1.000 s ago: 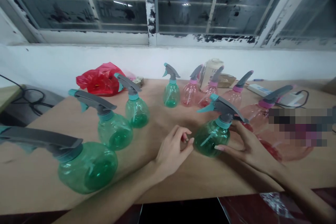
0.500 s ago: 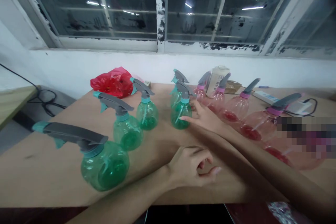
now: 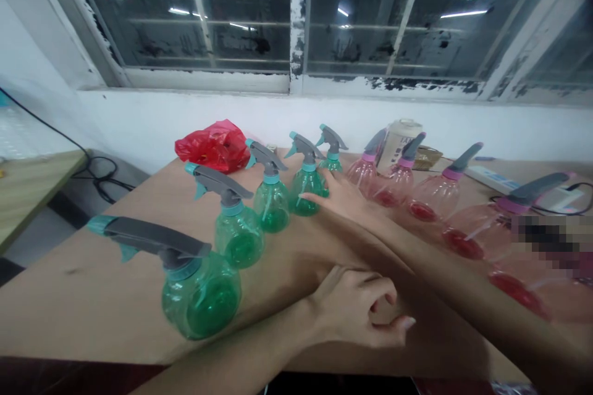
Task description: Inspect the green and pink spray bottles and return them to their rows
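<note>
My right hand (image 3: 343, 197) is wrapped round the near right side of a green spray bottle (image 3: 308, 193), thumb across its front and fingers partly hidden behind it. This bottle stands upright with a grey and teal trigger head. Just behind it is another green spray bottle (image 3: 332, 162), partly covered by my fingers. Nearer to me, several more form a slanting row, among them one green bottle (image 3: 272, 202) beside the gripped one and a large green bottle (image 3: 204, 296) closest. My left hand (image 3: 361, 305) curls in a loose, empty fist above the table (image 3: 115, 315).
On the right stands a row of pink spray bottles (image 3: 435, 194) with grey heads. At the back are a red plastic bag (image 3: 215, 147), a whitish carton (image 3: 401, 142) and a power strip (image 3: 495, 179). A window (image 3: 361, 24) fills the wall behind; cables (image 3: 99, 176) hang at left.
My right hand has shifted the gripped green bottle left, into line with the row, uncovering the bottle behind it. My left hand keeps its curled shape. The view has swung slightly left.
</note>
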A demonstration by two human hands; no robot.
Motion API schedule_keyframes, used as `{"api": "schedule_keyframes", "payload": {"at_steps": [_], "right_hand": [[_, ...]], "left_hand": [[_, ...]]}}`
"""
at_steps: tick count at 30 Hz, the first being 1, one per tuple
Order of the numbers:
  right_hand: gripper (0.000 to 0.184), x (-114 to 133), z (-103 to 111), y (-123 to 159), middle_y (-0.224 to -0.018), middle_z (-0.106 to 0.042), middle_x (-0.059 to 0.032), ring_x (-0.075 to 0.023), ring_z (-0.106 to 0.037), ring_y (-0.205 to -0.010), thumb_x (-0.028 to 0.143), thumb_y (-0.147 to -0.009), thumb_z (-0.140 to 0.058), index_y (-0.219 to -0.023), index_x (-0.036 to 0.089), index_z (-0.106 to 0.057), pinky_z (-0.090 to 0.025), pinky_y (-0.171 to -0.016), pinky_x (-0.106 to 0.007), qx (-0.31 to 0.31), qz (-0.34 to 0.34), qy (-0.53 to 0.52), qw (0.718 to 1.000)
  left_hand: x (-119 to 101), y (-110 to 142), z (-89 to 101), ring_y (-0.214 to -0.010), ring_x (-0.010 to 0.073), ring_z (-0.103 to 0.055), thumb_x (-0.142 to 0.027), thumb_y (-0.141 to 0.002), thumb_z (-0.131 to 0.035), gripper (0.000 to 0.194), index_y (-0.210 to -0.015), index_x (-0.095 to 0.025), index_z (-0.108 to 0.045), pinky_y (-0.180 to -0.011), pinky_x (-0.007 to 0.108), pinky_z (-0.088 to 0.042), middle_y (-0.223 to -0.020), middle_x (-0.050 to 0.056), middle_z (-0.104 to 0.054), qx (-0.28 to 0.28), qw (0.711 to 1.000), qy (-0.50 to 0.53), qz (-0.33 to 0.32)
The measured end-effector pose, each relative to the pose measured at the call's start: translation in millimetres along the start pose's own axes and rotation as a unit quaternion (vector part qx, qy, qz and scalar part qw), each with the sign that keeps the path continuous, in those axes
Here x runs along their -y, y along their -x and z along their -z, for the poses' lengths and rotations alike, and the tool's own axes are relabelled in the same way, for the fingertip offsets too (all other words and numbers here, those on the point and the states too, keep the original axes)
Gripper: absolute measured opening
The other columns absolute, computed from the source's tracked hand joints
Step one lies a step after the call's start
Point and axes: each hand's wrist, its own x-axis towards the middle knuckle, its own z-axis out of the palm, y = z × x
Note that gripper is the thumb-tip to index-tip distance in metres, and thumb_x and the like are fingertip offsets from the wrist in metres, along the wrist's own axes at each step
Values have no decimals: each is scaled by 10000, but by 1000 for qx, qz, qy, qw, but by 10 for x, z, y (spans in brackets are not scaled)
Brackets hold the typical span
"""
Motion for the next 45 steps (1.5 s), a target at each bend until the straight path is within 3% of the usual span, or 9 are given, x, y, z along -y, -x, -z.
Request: {"api": "schedule_keyframes", "payload": {"at_steps": [10, 14, 17, 20, 25, 30, 37, 41, 45], "right_hand": [[801, -50, -87, -19, -872, -613, -92, -255, -598, -795, 660, -731, -537, -1359, 185, -387, -475, -697, -382, -21, 21, -93, 995], [625, -170, 15, 53, -731, -612, -34, -201, -593, -671, 639, -792, -476, -1212, 179, -518, -452, -648, -324, -86, -30, -104, 990], [519, -273, 105, 4, -725, -648, -45, -221, -624, -725, 588, -844, -429, -1138, 186, -576, -456, -684, -333, -106, -118, -61, 985], [547, -331, 160, -110, -895, -691, -104, -282, -632, -906, 612, -840, -411, -1142, 196, -599, -463, -746, -380, -92, -176, -10, 980], [744, -329, 128, -269, -1014, -684, -147, -322, -627, -975, 762, -774, -322, -1171, 195, -593, -464, -793, -437, -25, -203, 30, 978], [789, -351, 100, -271, -994, -686, -164, -343, -633, -960, 788, -755, -304, -1159, 176, -594, -466, -781, -454, -4, -206, 28, 978], [764, -378, 291, -39, -950, -691, -148, -349, -636, -920, 787, -758, -304, -1142, 200, -607, -476, -726, -444, 21, -169, 52, 984], [725, -341, 412, 261, -884, -699, -89, -323, -653, -837, 768, -767, -335, -1275, 277, -503, -474, -697, -420, 0, -155, 58, 986], [721, -348, 540, 619, -707, -676, -48, -289, -652, -691, 784, -746, -350, -1211, 268, -542, -465, -620, -378, 12, -166, 29, 986]], "left_hand": [[-8, -29, 92, -512, 103, -544, -434, -653, -699, 293, -724, -186, -562, -475, 221, -339, -553, -67, -568, 32, 998, -6, 57], [6, -25, 107, -512, 105, -553, -441, -680, -689, 287, -751, -194, -562, -499, 231, -352, -553, -75, -571, 41, 997, -9, 59], [18, -26, 111, -509, 104, -554, -426, -690, -682, 270, -765, -194, -565, -502, 231, -365, -554, -74, -570, 43, 997, -6, 68], [32, -32, 116, -503, 99, -546, -406, -685, -682, 253, -761, -195, -566, -499, 226, -376, -561, -73, -569, 45, 996, 0, 75], [62, -42, 113, -493, 105, -542, -404, -682, -660, 241, -763, -196, -570, -487, 230, -380, -550, -67, -564, 48, 996, -2, 77], [74, -46, 117, -486, 104, -537, -405, -687, -659, 238, -765, -196, -578, -485, 229, -379, -544, -64, -563, 42, 996, 9, 77], [79, -56, 149, -486, 101, -532, -365, -708, -654, 206, -784, -192, -571, -491, 224, -385, -547, -65, -556, 36, 997, 13, 66], [109, -59, 150, -496, 103, -537, -349, -749, -605, 175, -816, -194, -561, -502, 223, -415, -573, -53, -568, 17, 998, 13, 63], [130, -79, 156, -497, 98, -515, -298, -808, -545, 123, -880, -198, -541, -511, 222, -426, -583, -54, -544, -34, 994, 13, 104]]}}
